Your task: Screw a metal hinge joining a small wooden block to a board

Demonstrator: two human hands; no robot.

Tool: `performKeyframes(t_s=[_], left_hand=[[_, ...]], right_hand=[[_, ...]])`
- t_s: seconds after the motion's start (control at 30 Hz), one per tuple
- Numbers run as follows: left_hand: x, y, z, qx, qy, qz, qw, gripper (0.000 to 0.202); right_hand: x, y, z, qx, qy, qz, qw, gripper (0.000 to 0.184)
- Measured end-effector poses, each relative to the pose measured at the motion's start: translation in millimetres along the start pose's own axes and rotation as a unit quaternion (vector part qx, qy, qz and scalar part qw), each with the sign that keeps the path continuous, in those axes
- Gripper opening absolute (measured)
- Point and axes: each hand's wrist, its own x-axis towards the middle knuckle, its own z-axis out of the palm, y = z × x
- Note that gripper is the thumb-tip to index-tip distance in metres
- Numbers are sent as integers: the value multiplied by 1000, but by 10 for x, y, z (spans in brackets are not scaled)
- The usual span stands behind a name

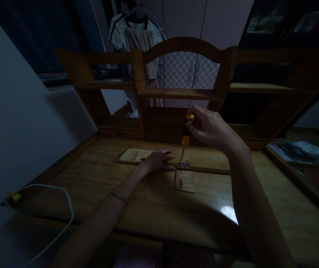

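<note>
My right hand is closed round the yellow-and-black handle of a screwdriver. The screwdriver stands nearly upright, its tip on a small metal hinge-like plate. Under that plate runs a long thin wooden strip; a short piece of light wood extends from it toward me. My left hand rests just left of the plate on the strip, fingers stretched out and spread. Beyond its wrist lies a flat wooden board with dark marks.
All this lies on a wooden desk with a raised shelf unit along its back. A white cable loops at the left, beside a yellow item. Small metal pieces lie at back left. Papers or books sit beyond the right edge.
</note>
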Motion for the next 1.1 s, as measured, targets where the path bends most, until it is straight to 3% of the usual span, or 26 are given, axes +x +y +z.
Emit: performKeyframes(t_s=[0.33, 0.53, 0.83, 1.1], left_hand=[[-2, 3, 0, 4, -4, -7, 1000, 70], [-8, 5, 17, 8, 5, -1, 1000, 68], [-8, -22, 42, 18, 10, 2, 1000, 69], [1, -29, 37, 2, 2, 2, 1000, 68]], right_hand=[[22, 20, 45, -46, 20, 11, 999, 20], [7, -9, 49, 25, 9, -6, 1000, 28], [-8, -51, 1, 29, -19, -11, 999, 30], [14, -10, 73, -13, -2, 5, 1000, 27]])
